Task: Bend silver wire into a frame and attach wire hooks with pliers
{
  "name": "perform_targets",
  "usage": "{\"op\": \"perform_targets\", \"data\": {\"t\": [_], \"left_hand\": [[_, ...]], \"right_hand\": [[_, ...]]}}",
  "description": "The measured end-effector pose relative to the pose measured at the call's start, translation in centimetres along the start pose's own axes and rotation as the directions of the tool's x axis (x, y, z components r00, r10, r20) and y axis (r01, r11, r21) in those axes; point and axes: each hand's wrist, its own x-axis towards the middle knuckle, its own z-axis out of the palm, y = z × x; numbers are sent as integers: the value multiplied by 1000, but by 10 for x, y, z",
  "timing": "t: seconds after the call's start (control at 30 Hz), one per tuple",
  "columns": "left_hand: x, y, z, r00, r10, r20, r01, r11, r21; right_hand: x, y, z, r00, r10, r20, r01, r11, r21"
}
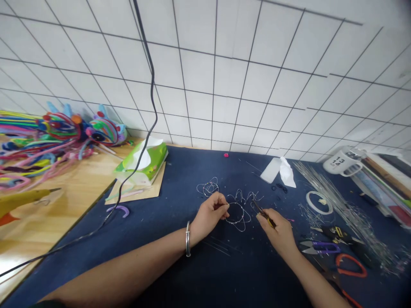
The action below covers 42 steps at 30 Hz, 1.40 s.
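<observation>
While left hand (210, 214) pinches wire ring (236, 222) at left edge, right hand (278, 231) grips pliers (265, 214).

Soft, fairly even light brightens the tiled wall (199, 64) above the tissue pack (156, 160) — glare whitens the wooden tabletop (80, 184) at its far lower left. Wide-angle distortion stretches the tiles rightward of the pack — fine detail looks smeared.

Left of the green tissue pack (157, 160), the coloured strips (41, 158) block the bench (180, 171). Below the pack, only the purple curved piece (123, 210) and black cable (153, 98) obstruct passing.
</observation>
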Motion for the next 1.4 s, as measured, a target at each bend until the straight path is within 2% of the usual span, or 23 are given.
{"op": "perform_targets", "data": {"t": [0.2, 0.3, 0.47, 0.67, 0.9, 1.1, 1.27, 1.4], "left_hand": [[0, 1, 1, 999, -5, -32, 8, 996, 91], [-1, 2, 1, 998, 36, -49, -28, 988, 150], [-2, 3, 2, 996, 76, -42, -68, 985, 159], [-4, 3, 3, 998, 51, -38, -49, 998, 34], [-5, 3, 5, 1000, 6, -26, -6, 1000, 3], [-5, 4, 6, 992, -119, 34, 124, 974, -188], [-3, 6, 5, 981, -164, 108, 184, 958, -219], [-2, 3, 6, 975, -168, 144, 194, 963, -186]], "right_hand": [[-1, 3, 3, 1000, -13, -7, 13, 1000, -11], [-1, 3, 3, 1000, -21, -12, 21, 1000, -23], [-1, 2, 2, 999, -40, -23, 39, 998, -39], [-1, -1, 0, 998, -64, -9, 64, 998, -22], [-1, -2, -1, 998, -70, -1, 70, 997, -34], [0, 0, -1, 999, -48, -17, 48, 998, -30], [-1, -2, -1, 1000, 1, -11, -1, 1000, 26], [-3, -10, -3, 996, 71, 52, -77, 988, 136]]}}
